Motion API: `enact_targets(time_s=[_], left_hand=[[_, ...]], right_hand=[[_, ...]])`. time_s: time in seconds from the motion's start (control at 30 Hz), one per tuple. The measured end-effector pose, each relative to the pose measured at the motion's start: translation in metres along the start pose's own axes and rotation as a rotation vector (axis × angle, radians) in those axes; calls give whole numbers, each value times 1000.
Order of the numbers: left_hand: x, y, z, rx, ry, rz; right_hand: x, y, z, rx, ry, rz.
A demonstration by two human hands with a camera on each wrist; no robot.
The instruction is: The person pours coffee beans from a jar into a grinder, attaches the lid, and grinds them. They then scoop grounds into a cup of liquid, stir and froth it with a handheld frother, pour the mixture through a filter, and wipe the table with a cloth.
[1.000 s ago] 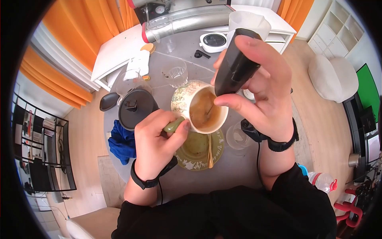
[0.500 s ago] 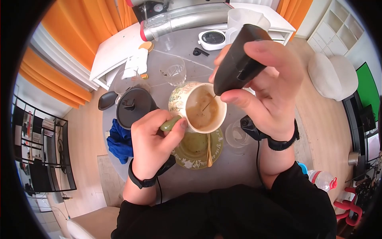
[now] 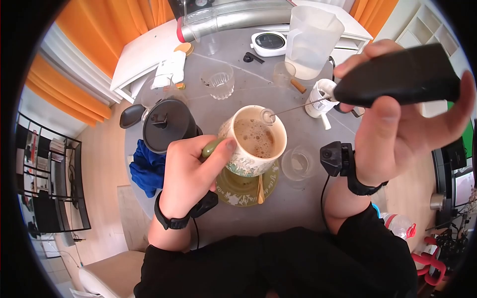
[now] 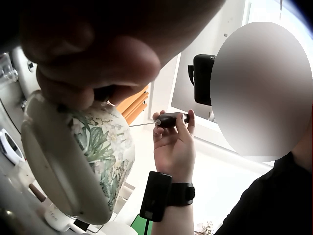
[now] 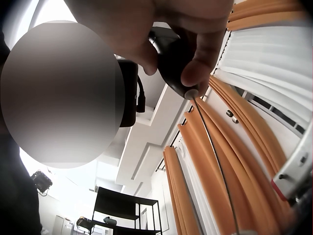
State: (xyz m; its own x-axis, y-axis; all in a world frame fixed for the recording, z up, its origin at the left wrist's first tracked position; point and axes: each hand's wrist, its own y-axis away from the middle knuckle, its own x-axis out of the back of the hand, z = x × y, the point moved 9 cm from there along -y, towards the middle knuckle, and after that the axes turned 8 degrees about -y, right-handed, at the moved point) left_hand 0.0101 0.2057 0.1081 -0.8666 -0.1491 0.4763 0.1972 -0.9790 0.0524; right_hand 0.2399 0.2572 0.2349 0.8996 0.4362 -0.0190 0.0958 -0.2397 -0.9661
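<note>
My left hand (image 3: 191, 171) grips the green handle of a floral cup (image 3: 248, 163), held above a green plate (image 3: 238, 188). Frothy brown liquid with bubbles fills part of the cup. In my right hand (image 3: 397, 134) is a black handheld frother (image 3: 397, 77), tilted nearly level; its thin rod points left and the round whisk (image 3: 267, 116) is at the cup's upper right rim, above the liquid. The left wrist view shows the cup's floral side (image 4: 105, 152) and the frother (image 4: 171, 120) pinched between fingers. A golden spoon (image 3: 261, 189) lies on the plate.
Right of the plate stands a clear glass (image 3: 298, 164), with another (image 3: 219, 84) behind the cup. A black-lidded jug (image 3: 166, 126) and blue cloth (image 3: 146, 169) are at left. Farther back are a white scale (image 3: 269, 43), a translucent pitcher (image 3: 310, 44) and a white cup (image 3: 318, 102).
My right hand has moved right and tipped the frother toward level, and its whisk has come up out of the liquid. The cup now sits more upright in my left hand.
</note>
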Motion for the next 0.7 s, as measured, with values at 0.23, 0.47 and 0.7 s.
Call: enact_targets(time_s=[0.23, 0.47, 0.7], left_hand=[[0, 2, 2, -9, 21, -11], [-1, 3, 5, -22, 15, -14], [-1, 10, 12, -67, 41, 4]], right_hand=[[-17, 4, 26, -73, 62, -95], [-22, -4, 11, -73, -6, -106], [-26, -12, 1, -137, -285, 84]])
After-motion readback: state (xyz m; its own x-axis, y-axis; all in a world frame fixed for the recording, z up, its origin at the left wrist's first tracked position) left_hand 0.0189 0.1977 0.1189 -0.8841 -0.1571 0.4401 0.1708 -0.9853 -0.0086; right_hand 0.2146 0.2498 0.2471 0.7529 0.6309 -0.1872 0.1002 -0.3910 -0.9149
